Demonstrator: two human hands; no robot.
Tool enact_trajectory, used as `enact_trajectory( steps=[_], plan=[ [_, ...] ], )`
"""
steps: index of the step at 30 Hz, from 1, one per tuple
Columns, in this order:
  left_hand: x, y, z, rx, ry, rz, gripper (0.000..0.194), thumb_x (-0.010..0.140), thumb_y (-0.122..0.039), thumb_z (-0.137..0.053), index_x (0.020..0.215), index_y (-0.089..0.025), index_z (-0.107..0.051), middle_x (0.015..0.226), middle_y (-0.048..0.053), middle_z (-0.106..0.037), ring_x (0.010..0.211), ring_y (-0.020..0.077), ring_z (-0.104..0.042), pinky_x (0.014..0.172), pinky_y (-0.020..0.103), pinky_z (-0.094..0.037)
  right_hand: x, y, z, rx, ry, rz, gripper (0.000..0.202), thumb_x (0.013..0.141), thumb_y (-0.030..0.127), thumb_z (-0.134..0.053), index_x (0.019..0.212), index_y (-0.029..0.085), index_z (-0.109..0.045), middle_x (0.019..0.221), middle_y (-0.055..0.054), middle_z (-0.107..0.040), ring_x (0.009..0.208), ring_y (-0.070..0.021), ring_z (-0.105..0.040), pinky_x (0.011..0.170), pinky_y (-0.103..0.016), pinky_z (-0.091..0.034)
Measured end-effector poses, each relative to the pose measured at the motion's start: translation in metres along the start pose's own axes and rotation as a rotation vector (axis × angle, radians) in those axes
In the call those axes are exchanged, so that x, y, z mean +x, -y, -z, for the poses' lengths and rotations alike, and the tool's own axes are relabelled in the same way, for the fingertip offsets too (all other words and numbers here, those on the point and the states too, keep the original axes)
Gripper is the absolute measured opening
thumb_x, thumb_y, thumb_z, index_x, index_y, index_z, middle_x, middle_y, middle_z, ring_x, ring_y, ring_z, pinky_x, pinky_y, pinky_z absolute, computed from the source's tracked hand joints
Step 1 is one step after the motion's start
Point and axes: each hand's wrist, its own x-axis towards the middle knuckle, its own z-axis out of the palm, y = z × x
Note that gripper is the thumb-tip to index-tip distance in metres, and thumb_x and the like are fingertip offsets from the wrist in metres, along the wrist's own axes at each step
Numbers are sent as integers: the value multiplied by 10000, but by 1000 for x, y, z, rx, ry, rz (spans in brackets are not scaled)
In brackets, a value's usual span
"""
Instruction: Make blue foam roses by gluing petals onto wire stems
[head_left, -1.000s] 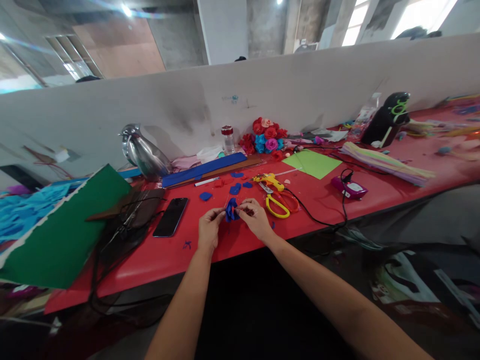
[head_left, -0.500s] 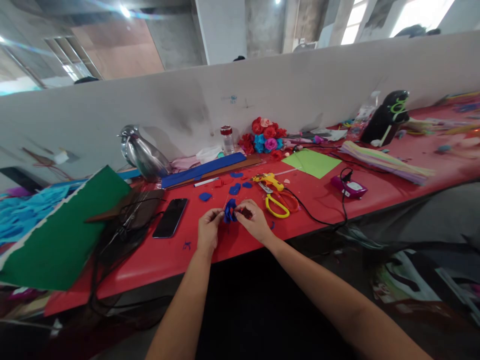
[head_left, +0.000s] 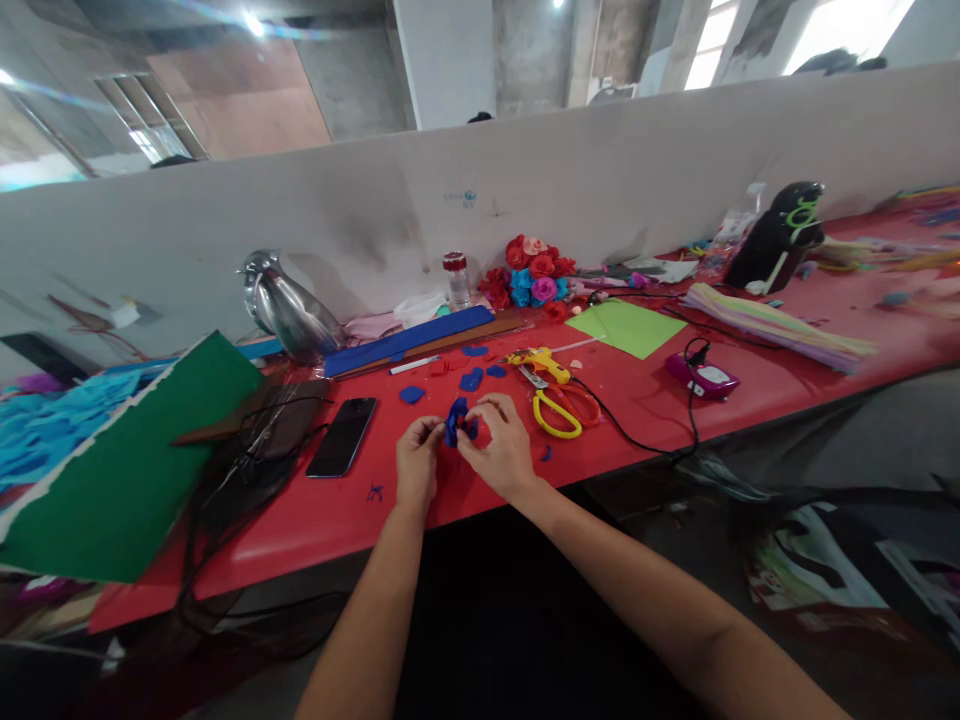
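A small dark blue paper flower [head_left: 454, 421] is held between my hands, just above the red table near its front edge. My left hand [head_left: 418, 455] pinches it from the left. On the other side, the thumb and fingers of my right hand [head_left: 498, 440] close on its petals. Several loose blue petals [head_left: 471, 379] lie behind the flower. To the right are scissors with yellow handles [head_left: 556, 414] and a yellow glue gun [head_left: 546, 362] with a black cord. A white stick [head_left: 413, 365] lies behind the petals.
Left of my hands lies a phone [head_left: 342, 437], beyond it a green sheet [head_left: 142, 460]. At the back stand a steel jug [head_left: 289, 310], a jar [head_left: 456, 280] and paper roses [head_left: 536, 270]. Light green paper [head_left: 630, 328] and a purple box [head_left: 703, 377] lie to the right.
My right hand's fingers have shifted on the flower and are spread a little more around its petals. My left hand stays at the flower's left side.
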Motion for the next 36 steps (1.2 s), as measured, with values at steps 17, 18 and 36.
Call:
enact_trajectory(
  steps=[17,18,36],
  plan=[
    [0,0,1,18,-35,-21,91,615,-201,-689,688,-180,-638,656,-32,-594,630,109,-513,639,223,-402,7,6,2,-279,54,40,51,738,262,-673,760,225,-645,1003,-73,-622,922,-252,-559,782,-382,-400],
    [0,1,1,20,-36,-22,88,617,-198,-688,688,-180,-639,654,-32,-594,631,109,-512,639,222,-399,7,6,1,-283,60,35,47,733,255,-674,755,226,-644,1006,-73,-624,923,-253,-556,777,-381,-399],
    [5,-3,6,-195,26,71,229,510,-229,-829,649,-175,-656,629,-32,-631,593,92,-539,623,219,-428,9,-3,9,213,78,-68,74,728,162,-571,690,222,-590,793,-33,-599,800,-194,-572,798,-349,-468]
  ],
)
